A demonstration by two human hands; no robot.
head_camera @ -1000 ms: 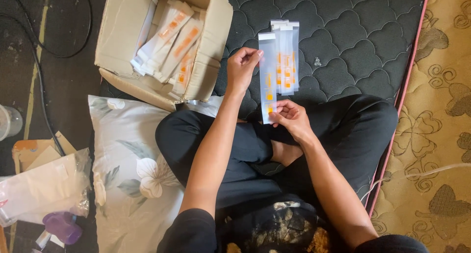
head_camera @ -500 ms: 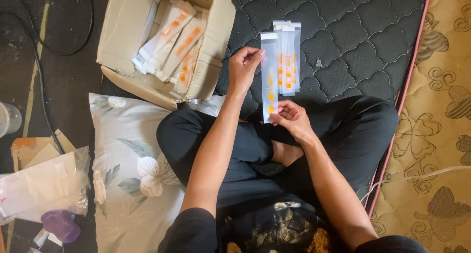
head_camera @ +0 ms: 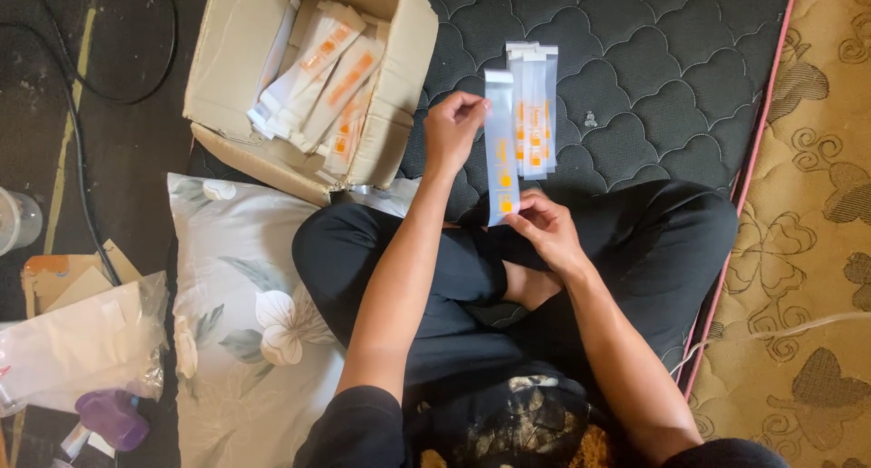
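The long clear packet (head_camera: 502,146) with orange print stands upright at the centre of the frame, above your crossed legs and in front of the dark quilted mattress (head_camera: 653,78). Your left hand (head_camera: 454,128) pinches its upper part from the left side, fingers closed on the film. Your right hand (head_camera: 544,228) pinches the bottom end between thumb and fingertips.

To handle this step well, in my judgement:
- Keep the two pinches opposed so the film stays taut and straight; slack lets it curl.
- Grip at the edges only, since thin film probably creases under a hard squeeze.
- Keep the held packet apart from the small stack of finished packets (head_camera: 535,110) lying just beside it on the mattress, to the right, so the stack is not disturbed.
- Keep the open cardboard box (head_camera: 399,87) of similar packets at upper left within reach of the left hand.

A floral pillow (head_camera: 245,287) lies at lower left, with a clear bag (head_camera: 73,341) and a purple item (head_camera: 113,418) at the far left edge.

Change from the earlier frames: the packet and both hands hold nearly the same place; the left hand sits slightly nearer the packet's top edge, and the stack and the box are unmoved.
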